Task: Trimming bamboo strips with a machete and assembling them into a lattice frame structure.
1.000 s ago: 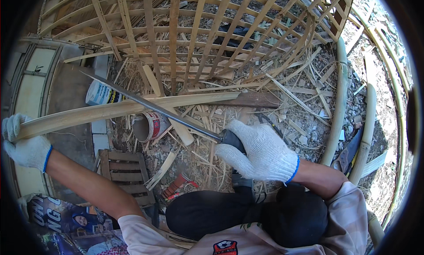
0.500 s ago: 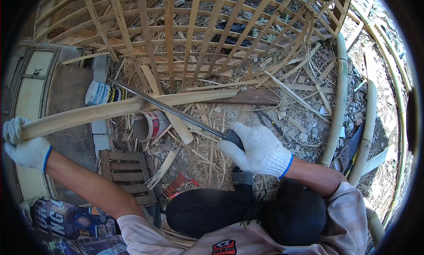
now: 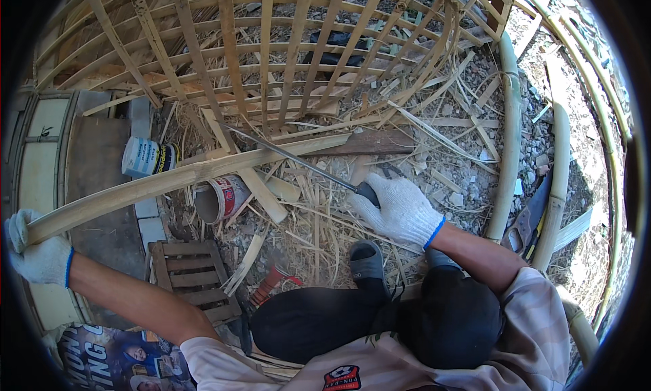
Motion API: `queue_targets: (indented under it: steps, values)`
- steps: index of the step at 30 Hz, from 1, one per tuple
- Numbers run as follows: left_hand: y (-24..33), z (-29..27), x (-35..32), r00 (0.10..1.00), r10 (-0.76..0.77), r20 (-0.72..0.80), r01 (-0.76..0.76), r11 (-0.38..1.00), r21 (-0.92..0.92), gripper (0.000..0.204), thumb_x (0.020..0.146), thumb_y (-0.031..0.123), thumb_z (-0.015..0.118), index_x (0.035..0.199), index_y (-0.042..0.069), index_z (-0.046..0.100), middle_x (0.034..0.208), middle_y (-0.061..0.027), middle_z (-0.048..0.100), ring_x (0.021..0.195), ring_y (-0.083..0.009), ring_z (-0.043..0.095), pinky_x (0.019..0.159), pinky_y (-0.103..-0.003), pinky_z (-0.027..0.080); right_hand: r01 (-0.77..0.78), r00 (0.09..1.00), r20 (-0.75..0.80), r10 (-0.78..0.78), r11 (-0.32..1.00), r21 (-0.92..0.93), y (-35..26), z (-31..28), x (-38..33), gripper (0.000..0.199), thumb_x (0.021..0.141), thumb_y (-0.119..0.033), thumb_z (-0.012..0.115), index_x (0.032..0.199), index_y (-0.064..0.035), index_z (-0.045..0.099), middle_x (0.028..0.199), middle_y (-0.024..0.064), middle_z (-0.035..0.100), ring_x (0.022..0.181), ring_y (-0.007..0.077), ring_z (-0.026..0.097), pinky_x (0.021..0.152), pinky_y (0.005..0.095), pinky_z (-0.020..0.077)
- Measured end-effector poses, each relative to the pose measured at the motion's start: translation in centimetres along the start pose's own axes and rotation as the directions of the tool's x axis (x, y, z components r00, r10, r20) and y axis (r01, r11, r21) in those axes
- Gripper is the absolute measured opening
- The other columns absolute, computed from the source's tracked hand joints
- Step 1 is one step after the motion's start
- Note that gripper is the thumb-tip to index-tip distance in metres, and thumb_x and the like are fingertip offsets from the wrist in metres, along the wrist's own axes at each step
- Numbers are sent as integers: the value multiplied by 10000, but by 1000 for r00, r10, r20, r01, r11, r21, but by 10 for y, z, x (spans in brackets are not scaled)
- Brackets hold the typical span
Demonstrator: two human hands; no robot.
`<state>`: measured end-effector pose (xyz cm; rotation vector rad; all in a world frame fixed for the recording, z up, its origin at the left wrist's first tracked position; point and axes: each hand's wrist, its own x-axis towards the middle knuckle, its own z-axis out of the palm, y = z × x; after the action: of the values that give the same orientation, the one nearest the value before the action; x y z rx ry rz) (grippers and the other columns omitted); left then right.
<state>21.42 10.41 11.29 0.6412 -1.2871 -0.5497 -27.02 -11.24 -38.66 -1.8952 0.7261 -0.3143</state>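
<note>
A long pale bamboo strip (image 3: 156, 181) slants across the view. My gloved left hand (image 3: 41, 249) is closed round its near left end. The strip's far right end rests on a dark wooden board (image 3: 383, 142) on the ground. My right hand (image 3: 400, 211), also gloved, grips the dark handle of a long-bladed knife (image 3: 298, 159). The narrow blade crosses the strip near its right end, its tip pointing up and left. Whether the edge bites into the wood I cannot tell.
A bamboo lattice (image 3: 264, 59) stands in front. Two tubs, one blue-white (image 3: 144, 158) and one red-white (image 3: 222, 198), sit below the strip. A slatted wooden stool (image 3: 193, 272) is left of my legs. A handsaw (image 3: 523, 228) lies between bamboo poles (image 3: 508, 140) at right. Shavings litter the ground.
The knife has moved right along the strip, and its tip has drawn in toward the strip. My left hand keeps its hold. The whole view has shifted slightly.
</note>
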Motion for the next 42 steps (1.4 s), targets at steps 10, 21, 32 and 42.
queue_targets:
  steps: [10, 21, 32, 42]
  values:
    - [-65, 49, -17, 974, 156, -168, -126, 977, 173, 252, 988, 269, 425, 819, 83, 427, 758, -58, 424, 624, -183, 403, 613, -345, 376, -428, 903, -49, 426, 890, -157, 150, 33, -15, 654, 1006, -534, 524, 1157, 90, 644, 960, 352, 706, 965, 518, 685, 896, 566, 527]
    - [-85, 98, -27, 838, 423, -345, 32, 593, 805, 359, 1067, 320, 456, 1121, -19, 561, 886, -122, 487, 727, -228, 429, 659, -361, 404, -189, 982, -9, 189, 982, -27, 65, 20, -10, 565, 1002, -498, 575, 1096, 56, 637, 903, 338, 701, 896, 506, 698, 823, 561, 541]
    - [-125, 155, -31, 731, 678, -80, 252, -158, 955, 443, 1091, 299, 449, 1203, -124, 518, 1088, -241, 642, 903, -298, 682, 795, -398, 590, 162, 978, 80, -191, 946, 281, -64, 8, 16, 461, 997, -431, 651, 1051, 25, 609, 763, 287, 681, 751, 492, 699, 670, 543, 543]
    - [-105, 137, -30, 832, 545, 107, 319, -627, 710, 454, 1052, 198, 525, 1338, -154, 508, 1151, -280, 654, 1005, -367, 706, 871, -422, 608, 85, 992, 76, -101, 978, 190, -32, 17, 22, 474, 996, -451, 628, 1040, 21, 626, 787, 307, 685, 781, 507, 691, 692, 550, 540]
